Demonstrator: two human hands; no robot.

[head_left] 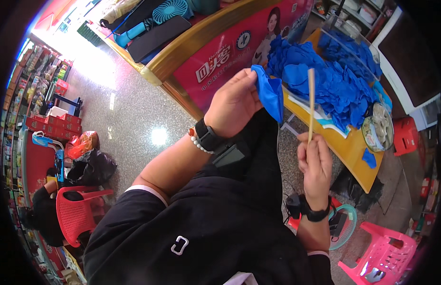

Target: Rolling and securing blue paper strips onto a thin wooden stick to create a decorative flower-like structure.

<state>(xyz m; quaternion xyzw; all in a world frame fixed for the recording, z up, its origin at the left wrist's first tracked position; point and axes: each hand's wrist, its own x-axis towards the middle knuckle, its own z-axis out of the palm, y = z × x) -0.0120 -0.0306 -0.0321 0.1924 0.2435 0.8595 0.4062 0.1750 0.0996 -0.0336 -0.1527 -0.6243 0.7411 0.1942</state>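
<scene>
1. My left hand (234,102) is raised in front of me, fingers curled shut, pinching the top edge of a blue balloon (271,95) that hangs limp from the grip.
2. My right hand (315,164) is lower and to the right, closed around the bottom end of a thin wooden stick (311,102) that stands nearly upright, its top just beside the balloon.
3. I judge the balloon light, soft and floppy, a little slick. It is best taken at its rim, where thumb and fingers can pinch it, as the left hand does now.
4. The stick looks stiff, slim and light. A grip near one end, as now, leaves the rest free, but too hard a squeeze could snap it.
5. Beyond my hands, a yellow desk (346,149) carries a heap of blue balloons (334,80) and a round tin (377,127).
6. A pink plastic chair (382,251) stands at lower right, a red one (78,209) at lower left, on a speckled floor (130,114).
</scene>
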